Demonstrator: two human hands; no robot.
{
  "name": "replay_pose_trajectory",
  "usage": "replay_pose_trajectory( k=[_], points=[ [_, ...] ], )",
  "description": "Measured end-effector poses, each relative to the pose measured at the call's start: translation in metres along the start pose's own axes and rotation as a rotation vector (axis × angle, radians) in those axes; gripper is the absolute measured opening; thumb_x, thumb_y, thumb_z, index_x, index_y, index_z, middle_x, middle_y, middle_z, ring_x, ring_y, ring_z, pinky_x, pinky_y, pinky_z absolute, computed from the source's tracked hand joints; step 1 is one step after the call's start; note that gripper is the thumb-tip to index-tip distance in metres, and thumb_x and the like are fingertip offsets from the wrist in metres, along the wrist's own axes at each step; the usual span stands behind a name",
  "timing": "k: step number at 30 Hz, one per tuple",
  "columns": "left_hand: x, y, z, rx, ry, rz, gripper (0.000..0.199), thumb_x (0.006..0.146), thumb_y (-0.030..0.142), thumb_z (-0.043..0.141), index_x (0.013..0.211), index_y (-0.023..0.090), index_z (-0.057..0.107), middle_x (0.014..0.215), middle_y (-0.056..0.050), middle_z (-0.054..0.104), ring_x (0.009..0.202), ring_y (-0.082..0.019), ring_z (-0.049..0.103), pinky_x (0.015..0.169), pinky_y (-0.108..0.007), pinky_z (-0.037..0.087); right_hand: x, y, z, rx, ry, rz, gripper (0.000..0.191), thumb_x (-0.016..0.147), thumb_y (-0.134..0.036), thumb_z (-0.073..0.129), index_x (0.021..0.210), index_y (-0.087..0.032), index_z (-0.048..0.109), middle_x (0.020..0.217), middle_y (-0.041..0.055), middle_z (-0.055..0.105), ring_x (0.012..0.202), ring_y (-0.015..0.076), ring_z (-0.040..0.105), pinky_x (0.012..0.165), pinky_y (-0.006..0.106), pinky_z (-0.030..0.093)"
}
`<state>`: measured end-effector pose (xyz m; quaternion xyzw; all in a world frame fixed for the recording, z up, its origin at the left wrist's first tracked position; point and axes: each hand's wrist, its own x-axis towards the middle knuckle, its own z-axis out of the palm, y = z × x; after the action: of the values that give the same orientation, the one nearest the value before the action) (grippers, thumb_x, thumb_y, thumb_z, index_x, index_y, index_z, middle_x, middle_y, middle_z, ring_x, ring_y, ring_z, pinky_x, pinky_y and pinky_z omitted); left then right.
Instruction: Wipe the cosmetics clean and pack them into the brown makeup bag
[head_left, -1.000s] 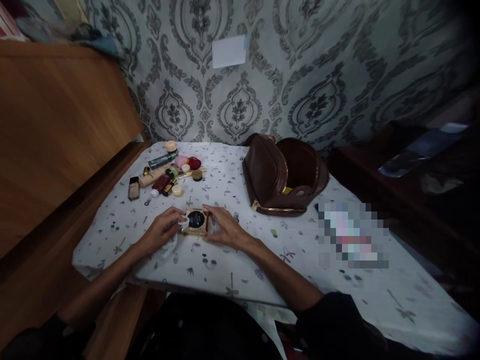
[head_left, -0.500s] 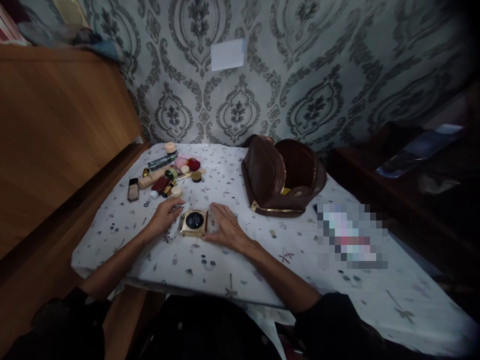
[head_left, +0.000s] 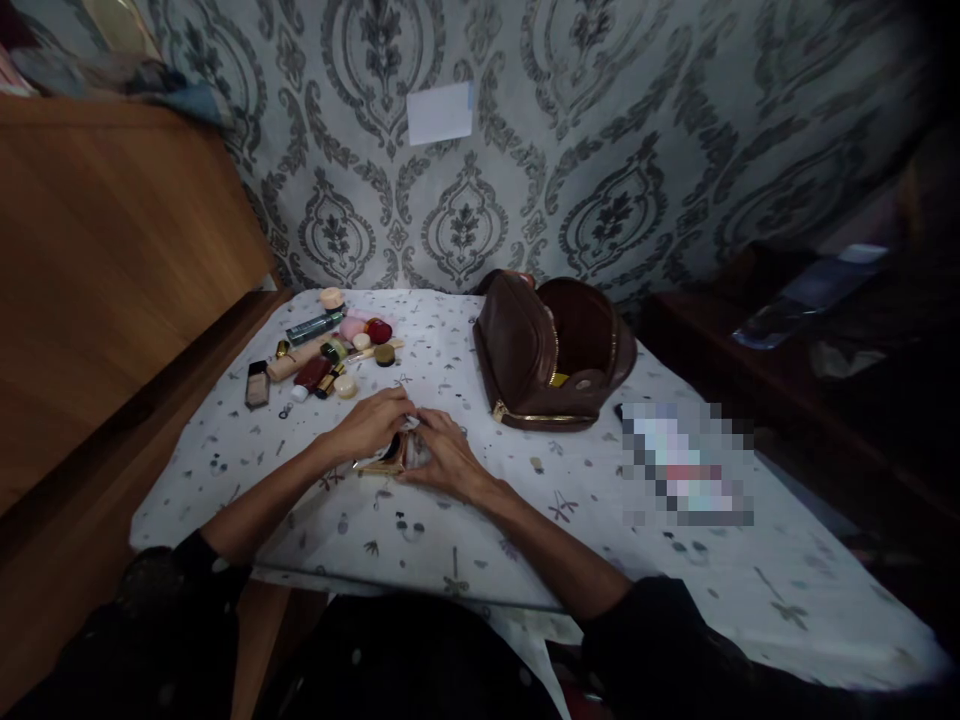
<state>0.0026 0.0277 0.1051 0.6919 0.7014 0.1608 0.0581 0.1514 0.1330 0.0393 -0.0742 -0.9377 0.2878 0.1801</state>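
Note:
On the table in front of me lies a small square gold packet (head_left: 380,466) with a round black label, now partly hidden by my hands. My right hand (head_left: 448,458) grips its right side, thumb at the near edge and fingers along the far side. My left hand (head_left: 375,422) reaches across the top, its fingertips pinched together and meeting my right fingers. A small whitish, thin piece (head_left: 411,424) shows at the left fingertips; its kind is unclear.
Several cosmetics, among them a foundation bottle (head_left: 257,385) and a small cream jar (head_left: 345,386), lie at the back left. An unzipped brown leather bag (head_left: 517,350) stands at the back right. A blurred-out flat item (head_left: 682,460) lies at right. A wooden cabinet (head_left: 120,210) borders the left.
My left hand has moved right, from beside the packet to over it, carrying the whitish piece towards my right fingers. The right hand stays at the packet. The view has shifted slightly.

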Motion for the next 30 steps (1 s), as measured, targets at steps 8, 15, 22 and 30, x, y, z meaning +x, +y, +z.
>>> replay_pose_trajectory(
  k=[8,15,22,30],
  points=[
    [-0.02,-0.029,-0.004,-0.076,0.084,-0.096,0.024,0.087,0.015,0.043,0.095,0.018,0.066,0.093,-0.006,0.061,0.093,-0.02,0.059,0.085,-0.033,0.046,-0.002,0.001,0.0,0.019,-0.009,-0.01,0.093,0.059,-0.05,0.084,0.138,-0.017,0.046,0.141,0.0185,0.045,0.132,0.0347,0.038,0.108,0.052,0.033],
    [-0.063,-0.035,0.001,-0.21,0.242,-0.25,0.023,0.089,0.026,0.046,0.101,0.017,0.064,0.098,-0.007,0.063,0.095,-0.021,0.06,0.087,-0.033,0.047,-0.002,-0.005,-0.006,0.049,-0.074,-0.055,0.087,0.069,-0.044,0.079,0.142,-0.017,0.04,0.139,0.0154,0.051,0.131,0.031,0.042,0.11,0.05,0.03],
    [-0.101,0.008,0.002,-0.259,0.269,-0.289,0.019,0.092,0.025,0.045,0.102,0.019,0.06,0.097,-0.005,0.06,0.093,-0.019,0.058,0.084,-0.031,0.046,-0.003,-0.01,-0.009,0.056,-0.064,-0.052,0.077,0.07,-0.041,0.078,0.137,-0.021,0.046,0.136,0.0127,0.055,0.126,0.0302,0.047,0.108,0.05,0.031],
    [-0.122,0.037,0.01,-0.248,0.327,-0.307,0.015,0.095,0.024,0.044,0.104,0.022,0.056,0.097,-0.004,0.057,0.093,-0.019,0.056,0.083,-0.031,0.045,-0.007,-0.014,-0.008,0.056,0.03,-0.103,0.082,0.069,-0.044,0.08,0.138,-0.02,0.043,0.118,0.0126,0.059,0.11,0.031,0.053,0.098,0.05,0.041]
  ],
)
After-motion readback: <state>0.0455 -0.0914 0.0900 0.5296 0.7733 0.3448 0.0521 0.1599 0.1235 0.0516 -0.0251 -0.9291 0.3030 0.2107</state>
